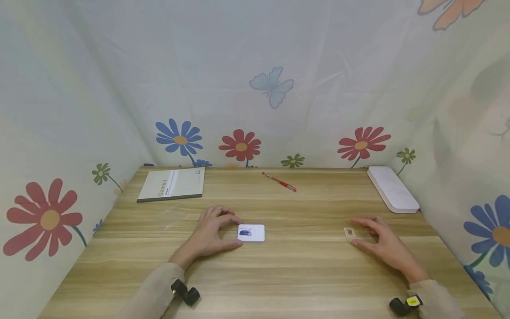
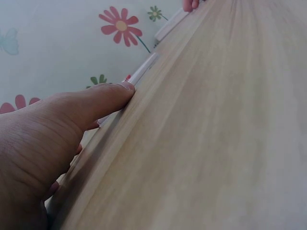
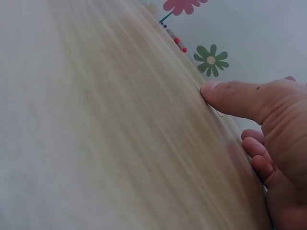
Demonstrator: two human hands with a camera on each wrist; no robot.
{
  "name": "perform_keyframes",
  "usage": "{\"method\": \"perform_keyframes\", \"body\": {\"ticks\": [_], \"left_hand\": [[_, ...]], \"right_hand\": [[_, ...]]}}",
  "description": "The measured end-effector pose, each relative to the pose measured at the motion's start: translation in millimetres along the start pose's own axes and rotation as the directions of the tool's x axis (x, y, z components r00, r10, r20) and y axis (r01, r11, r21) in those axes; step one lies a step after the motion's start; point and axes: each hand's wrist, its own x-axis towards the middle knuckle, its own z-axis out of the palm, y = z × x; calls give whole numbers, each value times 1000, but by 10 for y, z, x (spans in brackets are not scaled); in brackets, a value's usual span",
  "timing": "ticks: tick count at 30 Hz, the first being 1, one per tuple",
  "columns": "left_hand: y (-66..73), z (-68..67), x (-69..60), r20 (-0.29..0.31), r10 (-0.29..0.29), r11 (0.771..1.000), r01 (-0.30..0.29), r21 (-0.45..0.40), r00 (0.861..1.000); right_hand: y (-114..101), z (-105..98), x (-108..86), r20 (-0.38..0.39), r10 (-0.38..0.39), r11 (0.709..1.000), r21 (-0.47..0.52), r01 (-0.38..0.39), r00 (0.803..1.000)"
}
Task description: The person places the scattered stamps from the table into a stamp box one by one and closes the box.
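My left hand (image 1: 215, 232) pinches a white rounded rectangular card-like block (image 1: 256, 232) by its left end, thumb along the near edge and index finger at the far edge. A dark bluish picture is printed on its left part. In the left wrist view the thumb (image 2: 108, 98) lies against the block's pale side (image 2: 144, 69). Over to the right, my right hand (image 1: 384, 243) holds a small clear piece with a dark printed square (image 1: 349, 232) between thumb and index finger, flat at the table. The clear piece's outline is hard to make out.
A transparent sheet (image 1: 172, 217) lies left of my left hand. Behind it is a notebook (image 1: 171, 184) marked Gambit. A red pen (image 1: 280, 182) lies at the back middle, and a white slab-like box (image 1: 392, 189) at the back right. Flowered cloth (image 1: 279, 133) surrounds the wooden table (image 1: 295, 274).
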Motion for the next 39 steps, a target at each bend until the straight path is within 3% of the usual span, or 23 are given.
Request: {"method": "perform_keyframes", "body": {"ticks": [6, 15, 30, 39], "left_hand": [[-9, 0, 11, -2, 4, 1000, -4, 1, 1000], [-20, 5, 10, 0, 9, 1000, -9, 9, 1000], [-13, -1, 10, -8, 9, 1000, -9, 16, 1000], [-16, 9, 5, -4, 8, 1000, -8, 9, 1000]], "right_hand": [[-6, -21, 20, 25, -4, 1000, 10, 4, 1000], [-8, 31, 12, -13, -78, 997, -6, 78, 997], [-63, 37, 48, 1, 24, 999, 32, -24, 1000], [-65, 74, 14, -64, -1, 999, 37, 4, 998]]}}
